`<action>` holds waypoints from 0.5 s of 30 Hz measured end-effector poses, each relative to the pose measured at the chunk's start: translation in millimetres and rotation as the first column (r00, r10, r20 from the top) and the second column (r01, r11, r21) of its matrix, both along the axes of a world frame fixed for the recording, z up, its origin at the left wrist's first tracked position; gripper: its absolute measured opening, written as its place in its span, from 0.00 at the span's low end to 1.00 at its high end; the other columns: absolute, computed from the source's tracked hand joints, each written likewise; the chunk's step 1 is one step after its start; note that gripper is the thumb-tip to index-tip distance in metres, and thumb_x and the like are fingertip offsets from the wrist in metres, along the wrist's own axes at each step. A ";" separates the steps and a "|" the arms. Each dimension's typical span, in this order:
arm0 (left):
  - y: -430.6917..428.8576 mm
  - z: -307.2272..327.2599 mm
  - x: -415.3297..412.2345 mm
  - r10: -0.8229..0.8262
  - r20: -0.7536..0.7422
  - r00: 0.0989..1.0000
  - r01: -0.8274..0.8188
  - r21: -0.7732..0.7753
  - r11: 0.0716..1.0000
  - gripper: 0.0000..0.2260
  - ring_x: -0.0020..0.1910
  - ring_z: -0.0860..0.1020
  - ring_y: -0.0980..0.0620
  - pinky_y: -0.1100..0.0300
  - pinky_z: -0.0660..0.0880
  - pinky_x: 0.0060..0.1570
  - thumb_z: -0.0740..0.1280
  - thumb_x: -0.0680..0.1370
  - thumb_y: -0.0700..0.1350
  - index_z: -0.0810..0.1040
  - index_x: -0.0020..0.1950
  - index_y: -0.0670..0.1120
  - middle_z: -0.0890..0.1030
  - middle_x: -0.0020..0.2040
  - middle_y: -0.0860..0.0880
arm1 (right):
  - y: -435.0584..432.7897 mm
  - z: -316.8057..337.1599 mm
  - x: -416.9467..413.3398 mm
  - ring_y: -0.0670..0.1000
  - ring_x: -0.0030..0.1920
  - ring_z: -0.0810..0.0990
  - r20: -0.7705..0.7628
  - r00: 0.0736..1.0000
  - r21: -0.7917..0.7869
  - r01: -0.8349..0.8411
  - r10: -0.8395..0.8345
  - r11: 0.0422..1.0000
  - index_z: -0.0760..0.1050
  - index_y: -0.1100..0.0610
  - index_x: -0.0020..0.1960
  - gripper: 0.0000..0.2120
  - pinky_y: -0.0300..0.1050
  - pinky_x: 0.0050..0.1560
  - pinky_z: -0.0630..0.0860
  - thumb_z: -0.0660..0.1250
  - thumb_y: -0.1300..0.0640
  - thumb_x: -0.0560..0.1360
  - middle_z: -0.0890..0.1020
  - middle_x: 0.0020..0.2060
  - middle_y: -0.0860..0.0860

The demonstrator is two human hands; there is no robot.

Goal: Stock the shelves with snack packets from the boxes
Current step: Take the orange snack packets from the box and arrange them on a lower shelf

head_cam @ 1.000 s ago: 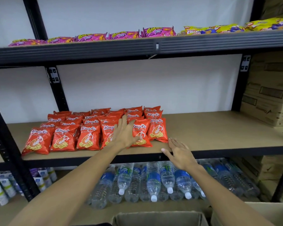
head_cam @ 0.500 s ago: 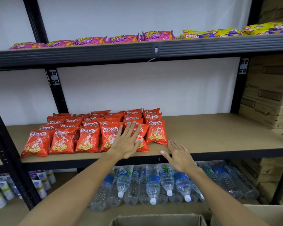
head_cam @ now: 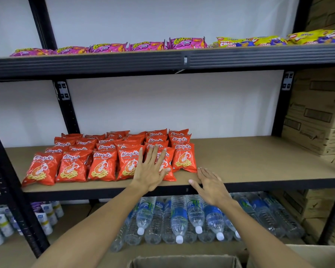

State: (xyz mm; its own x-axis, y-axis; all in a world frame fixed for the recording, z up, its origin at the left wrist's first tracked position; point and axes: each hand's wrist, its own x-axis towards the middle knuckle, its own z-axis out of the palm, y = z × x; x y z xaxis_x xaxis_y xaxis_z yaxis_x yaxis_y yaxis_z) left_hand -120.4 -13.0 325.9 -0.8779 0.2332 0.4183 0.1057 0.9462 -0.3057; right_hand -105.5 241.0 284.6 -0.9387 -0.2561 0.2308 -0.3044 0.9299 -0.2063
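Brown shelf [head_cam: 259,157], red packets [head_cam: 103,165] under left hand [head_cam: 151,171], bottles [head_cam: 179,215] below

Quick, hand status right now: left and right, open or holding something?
Left hand: open, flat on a glossy red prawn-cracker packet.
Right hand: open, holding nothing, fingers at the brown board shelf's front edge.

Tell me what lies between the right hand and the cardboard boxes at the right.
Only bare brown shelf board, as the head view shows, from the right hand to the cardboard boxes.
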 end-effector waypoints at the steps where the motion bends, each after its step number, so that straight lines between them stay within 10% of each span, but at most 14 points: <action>1: 0.0 0.0 0.8 -0.004 -0.002 1.000 0.004 0.006 1.000 0.33 0.79 0.37 0.44 0.36 0.36 0.74 0.32 0.80 0.67 0.30 0.78 0.50 0.37 0.80 0.43 | 0.1 0.3 0.4 0.50 0.80 0.51 0.003 1.000 -0.001 0.000 0.000 1.000 0.50 0.57 0.81 0.40 0.50 0.79 0.46 0.40 0.32 0.79 0.55 0.80 0.52; 15: 62.6 27.4 4.3 -0.251 -0.197 0.948 0.266 0.053 0.962 0.26 0.78 0.61 0.44 0.41 0.48 0.76 0.47 0.84 0.58 0.62 0.79 0.48 0.67 0.76 0.43 | 18.3 22.0 11.1 0.52 0.80 0.52 0.037 0.999 -0.214 0.000 0.008 0.977 0.50 0.59 0.81 0.35 0.51 0.78 0.48 0.48 0.37 0.83 0.56 0.80 0.55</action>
State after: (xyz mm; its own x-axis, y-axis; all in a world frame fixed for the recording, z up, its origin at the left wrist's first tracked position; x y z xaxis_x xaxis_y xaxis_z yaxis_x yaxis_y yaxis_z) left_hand -116.2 49.6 353.3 -0.6964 0.4019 0.5945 0.2981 0.9156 -0.2698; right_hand -94.4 259.4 306.6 -0.9468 -0.2078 0.2457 -0.2960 0.8618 -0.4120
